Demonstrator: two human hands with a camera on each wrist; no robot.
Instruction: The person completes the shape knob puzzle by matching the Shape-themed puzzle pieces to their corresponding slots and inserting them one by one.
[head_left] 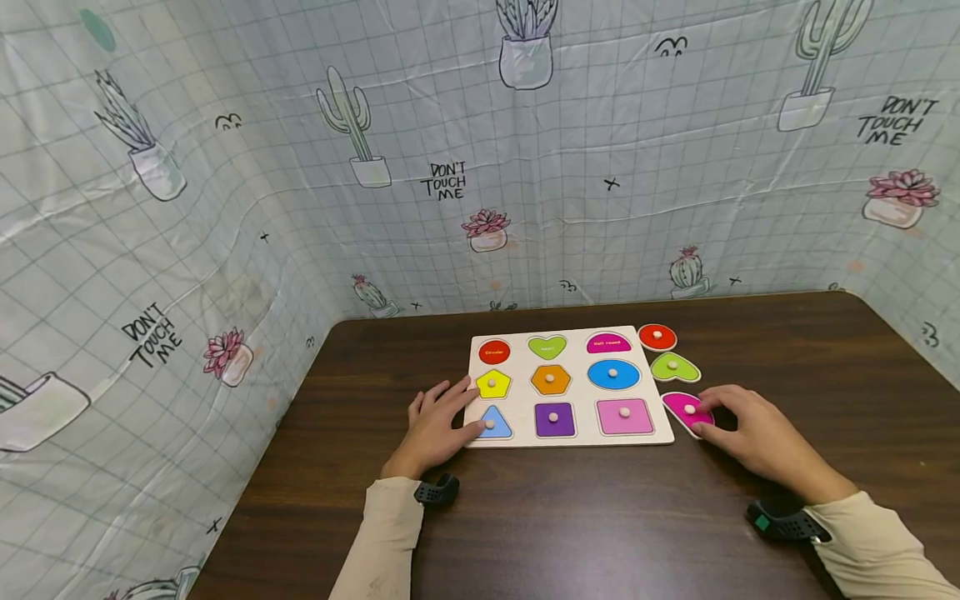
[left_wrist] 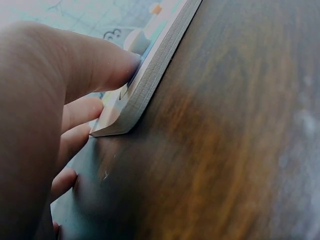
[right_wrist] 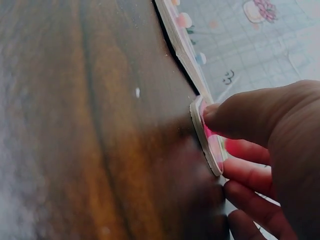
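Note:
A white shape-puzzle board (head_left: 517,408) lies on the table, with knobbed pieces in its two nearer rows. My left hand (head_left: 435,425) rests at its left edge, fingers spread, the thumb over the blue triangle piece (head_left: 497,427) beside its knob. The fingertips reach near the yellow pentagon piece (head_left: 492,383). Off the board's right edge, my right hand (head_left: 757,433) holds a magenta half-round puzzle piece (head_left: 678,402) between thumb and fingers. In the right wrist view the thumb lies on the half-round piece's top (right_wrist: 209,132); its knob is hidden there.
A red circle piece (head_left: 657,337) and a green heart piece (head_left: 675,367) lie right of the board, behind the half-round piece. The back row's printed circle, heart and half-round spaces hold no knobbed pieces. A patterned cloth (head_left: 570,233) hangs behind the brown table (head_left: 555,517).

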